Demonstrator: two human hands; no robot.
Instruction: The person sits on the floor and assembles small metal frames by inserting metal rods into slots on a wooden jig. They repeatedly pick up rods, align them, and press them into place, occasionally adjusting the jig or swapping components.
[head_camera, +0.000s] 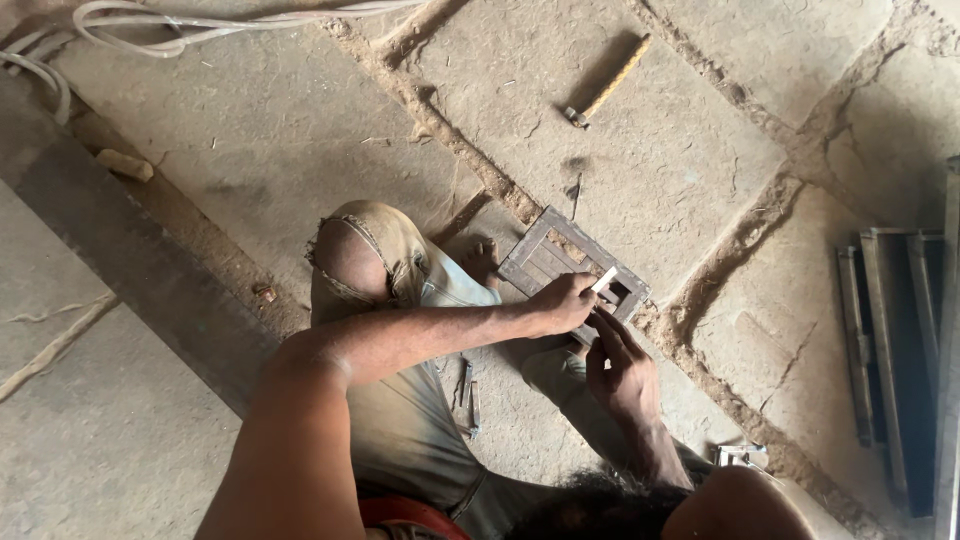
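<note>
Grille (553, 262) lies flat on the stone floor (250, 130) by the foot. Left hand (562, 303) pinches a white chalk stick (604, 279) over it; right hand (618, 368), fingers loosely extended, steadies its near edge. Pressing hard could snap the chalk or skid the grille.

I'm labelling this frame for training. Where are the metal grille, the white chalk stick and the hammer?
metal grille (540, 258): head view, on its slatted upper-left part.
white chalk stick (605, 279): head view, middle of the stick.
hammer (612, 80): head view, middle of its handle.
</note>
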